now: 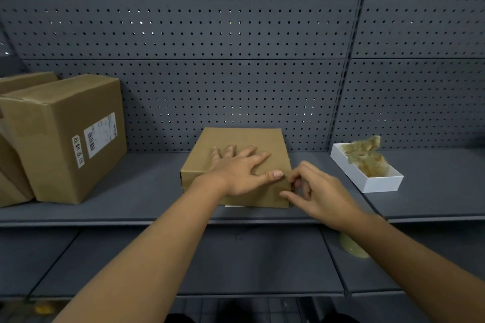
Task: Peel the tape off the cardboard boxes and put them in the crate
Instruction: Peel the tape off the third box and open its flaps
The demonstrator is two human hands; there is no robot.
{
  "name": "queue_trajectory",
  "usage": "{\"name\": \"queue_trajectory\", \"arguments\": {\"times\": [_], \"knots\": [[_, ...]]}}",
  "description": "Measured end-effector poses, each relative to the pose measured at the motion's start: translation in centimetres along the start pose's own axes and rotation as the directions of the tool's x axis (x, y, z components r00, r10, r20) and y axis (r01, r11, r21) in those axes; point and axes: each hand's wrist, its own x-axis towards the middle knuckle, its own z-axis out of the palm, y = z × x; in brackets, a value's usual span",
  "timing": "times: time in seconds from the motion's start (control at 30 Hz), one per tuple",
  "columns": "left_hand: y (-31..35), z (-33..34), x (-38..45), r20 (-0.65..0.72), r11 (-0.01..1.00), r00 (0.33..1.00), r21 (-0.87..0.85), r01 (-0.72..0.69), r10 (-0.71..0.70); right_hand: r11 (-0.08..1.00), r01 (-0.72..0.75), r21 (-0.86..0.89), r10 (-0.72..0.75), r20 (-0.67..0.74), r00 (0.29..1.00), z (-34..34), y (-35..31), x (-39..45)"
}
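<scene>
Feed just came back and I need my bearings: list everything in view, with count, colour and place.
flat cardboard box: one, brown, shelf centre, under the hands
large cardboard boxes: at least two, brown, shelf left, front one labelled
white tray: one, shelf right
crumpled tape: a wad, yellowish, in the tray
shelf: grey, pegboard behind
lower shelf: grey, a pale yellowish thing on it, partly hidden by the right arm
left hand: flat on the box top
right hand: fingers curled at the box's right edge; grip unclear
</scene>
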Motion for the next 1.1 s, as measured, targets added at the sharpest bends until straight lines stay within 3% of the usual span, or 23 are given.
{"name": "queue_trajectory", "arguments": {"times": [0.23, 0.47, 0.6, 0.77, 1.03, 1.1], "knots": [[-0.1, 0.0, -0.3, -0.002, 1.0, 1.0, -0.02, -0.007, 0.007, 0.968, -0.099, -0.23, 0.088, -0.057, 0.994, 1.2, -1.2, 0.0], [0.2, -0.1, -0.3, -0.01, 1.0, 1.0, 0.002, 0.003, -0.003, 0.889, -0.224, -0.4, 0.264, 0.047, 0.963, 1.7, -3.4, 0.7], [0.1, 0.0, -0.3, -0.011, 1.0, 1.0, 0.017, 0.006, -0.006, 0.888, -0.129, -0.442, 0.198, 0.112, 0.974, 0.6, -3.8, 1.5], [0.0, 0.0, 0.0, -0.009, 1.0, 1.0, 0.023, 0.007, -0.007, 0.922, 0.052, -0.383, -0.005, 0.122, 0.992, 0.7, -2.8, 1.3], [-0.1, 0.1, 0.1, -0.014, 1.0, 1.0, 0.005, 0.002, -0.002, 0.969, 0.164, -0.184, -0.142, 0.126, 0.982, 0.4, -0.3, 1.8], [-0.1, 0.2, 0.1, -0.014, 1.0, 1.0, 0.003, 0.004, -0.004, 0.96, 0.156, -0.231, -0.139, 0.089, 0.986, 0.5, -0.4, 1.3]]}}
